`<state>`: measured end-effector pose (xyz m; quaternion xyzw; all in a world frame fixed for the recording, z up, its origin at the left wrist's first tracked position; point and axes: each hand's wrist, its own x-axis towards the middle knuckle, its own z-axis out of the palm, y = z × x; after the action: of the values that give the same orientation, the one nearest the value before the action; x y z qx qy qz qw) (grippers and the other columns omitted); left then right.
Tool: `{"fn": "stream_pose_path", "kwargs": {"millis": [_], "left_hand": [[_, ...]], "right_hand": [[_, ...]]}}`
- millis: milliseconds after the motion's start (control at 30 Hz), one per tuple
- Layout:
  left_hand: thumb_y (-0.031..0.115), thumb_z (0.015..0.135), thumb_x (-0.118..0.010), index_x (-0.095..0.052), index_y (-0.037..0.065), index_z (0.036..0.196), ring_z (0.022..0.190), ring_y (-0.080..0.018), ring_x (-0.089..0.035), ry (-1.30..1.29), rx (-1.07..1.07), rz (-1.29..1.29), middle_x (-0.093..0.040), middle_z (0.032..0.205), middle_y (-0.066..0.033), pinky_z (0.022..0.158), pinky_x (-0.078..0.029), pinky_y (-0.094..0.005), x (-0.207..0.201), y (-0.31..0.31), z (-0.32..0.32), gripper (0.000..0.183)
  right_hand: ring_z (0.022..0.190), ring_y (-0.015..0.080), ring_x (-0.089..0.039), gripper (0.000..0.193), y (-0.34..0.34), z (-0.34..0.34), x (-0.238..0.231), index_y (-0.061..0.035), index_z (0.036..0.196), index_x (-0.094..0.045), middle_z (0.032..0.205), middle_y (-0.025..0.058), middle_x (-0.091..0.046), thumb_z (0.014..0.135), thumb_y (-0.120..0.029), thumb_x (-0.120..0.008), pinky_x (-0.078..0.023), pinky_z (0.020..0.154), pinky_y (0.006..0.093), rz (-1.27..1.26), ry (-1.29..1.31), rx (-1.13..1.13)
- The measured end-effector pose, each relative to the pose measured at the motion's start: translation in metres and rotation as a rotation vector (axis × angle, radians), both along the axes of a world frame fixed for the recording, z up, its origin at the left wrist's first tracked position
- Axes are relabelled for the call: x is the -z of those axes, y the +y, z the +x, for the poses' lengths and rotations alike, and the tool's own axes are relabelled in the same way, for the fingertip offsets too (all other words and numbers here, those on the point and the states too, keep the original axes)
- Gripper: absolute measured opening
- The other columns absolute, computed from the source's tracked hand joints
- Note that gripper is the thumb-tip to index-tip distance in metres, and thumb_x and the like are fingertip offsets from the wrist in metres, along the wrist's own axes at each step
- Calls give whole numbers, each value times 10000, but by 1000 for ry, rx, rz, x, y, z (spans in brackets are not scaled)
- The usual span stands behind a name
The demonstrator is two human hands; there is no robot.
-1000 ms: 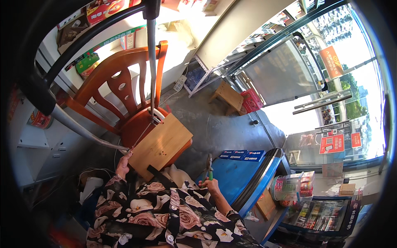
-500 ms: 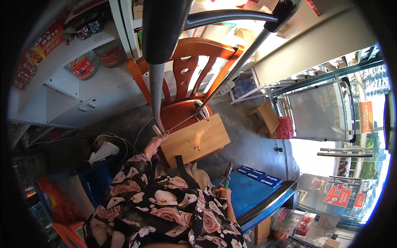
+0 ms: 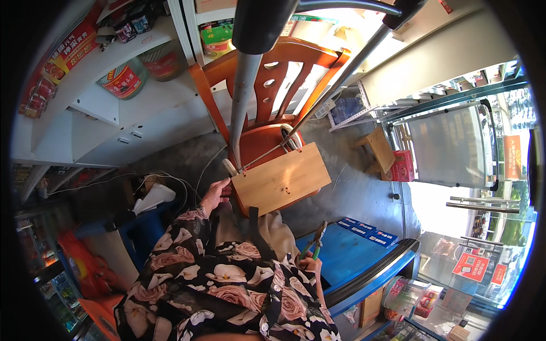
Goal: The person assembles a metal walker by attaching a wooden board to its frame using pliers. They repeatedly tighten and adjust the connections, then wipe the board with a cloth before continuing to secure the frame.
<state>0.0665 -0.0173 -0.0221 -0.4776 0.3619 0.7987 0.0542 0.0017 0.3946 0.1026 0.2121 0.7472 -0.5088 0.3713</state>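
Observation:
A light wooden board [image 3: 284, 176] lies over the seat of a red-brown wooden chair [image 3: 259, 145], with a small reddish piece, perhaps a screw, standing on its face. Grey metal tubes [image 3: 243, 108] with a black grip [image 3: 264, 25] rise from the board's far edge. Beside the board's left edge is my left hand [image 3: 215, 195], its fingers stretched out and apart, holding nothing. My right hand [image 3: 309, 263], low at the right by my shirt, is closed round green-handled pliers [image 3: 318, 241] whose jaws point up and away.
On the right, a blue freezer-like chest [image 3: 335, 258] carries several flat blue boxes [image 3: 364, 232]. Farther off stand a small wooden stool [image 3: 376, 150] and a pink box [image 3: 402, 166]. White shelving [image 3: 114, 136] lines the left; a white cable [image 3: 185, 182] trails on the floor.
My left hand has loosened from the board's left edge, and its fingers are now spread. The whole view has shifted slightly. The pliers stay in my right hand.

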Motion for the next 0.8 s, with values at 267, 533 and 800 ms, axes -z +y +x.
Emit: {"fn": "stream_pose_path", "kwargs": {"millis": [267, 533, 800], "left_hand": [[342, 839, -634, -618, 65, 858, 578, -83, -525, -267, 275, -329, -553, 667, 9, 487, -447, -239, 14, -3, 88, 277], [259, 839, -625, -685, -19, 884, 687, -192, -616, -334, 1036, -813, -672, 813, -93, 612, -485, -310, 84, 20, 184, 288], [241, 792, -574, -673, 15, 864, 852, -303, -636, -259, 876, -974, -655, 882, -172, 721, -481, -376, 39, 10, 139, 257]], "right_hand": [[793, 212, -634, 382, -12, 6, -5, 88, 1085, -541, 946, 161, -648, 728, -7, -448, -490, 657, 254, -432, -193, 564], [720, 280, -595, 332, -3, -27, 88, 97, 1006, -570, 864, 164, -651, 807, -136, -441, -470, 698, 337, -683, -617, 746], [787, 333, -613, 220, -17, -39, 78, 71, 889, -510, 911, 210, -625, 806, -108, -414, -489, 740, 447, -506, -546, 1077]]}}
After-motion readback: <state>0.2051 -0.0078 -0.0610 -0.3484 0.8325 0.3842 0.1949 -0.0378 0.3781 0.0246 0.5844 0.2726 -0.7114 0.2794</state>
